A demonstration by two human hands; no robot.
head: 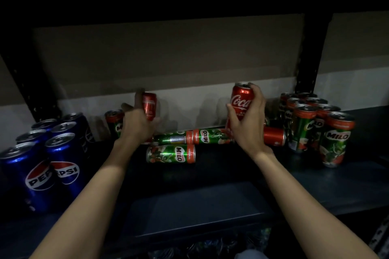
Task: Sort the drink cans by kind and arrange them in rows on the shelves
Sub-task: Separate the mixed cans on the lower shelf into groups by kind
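Observation:
My left hand (136, 124) grips a red Coca-Cola can (149, 105), held upright above the dark shelf (210, 174). My right hand (248, 124) grips a second red Coca-Cola can (240, 101), also upright and lifted. Between my hands three green Milo cans lie on their sides: one in front (171, 154), two end to end behind it (195, 137). Another red cola can (273, 135) lies on its side behind my right wrist. One Milo can (114, 122) stands upright behind my left hand.
Several blue Pepsi cans (63, 153) stand grouped at the left of the shelf. Several upright Milo cans (315, 126) stand grouped at the right. Black uprights (311, 52) frame the bay, and a shelf board runs overhead. A lower ledge (200, 212) sits in front.

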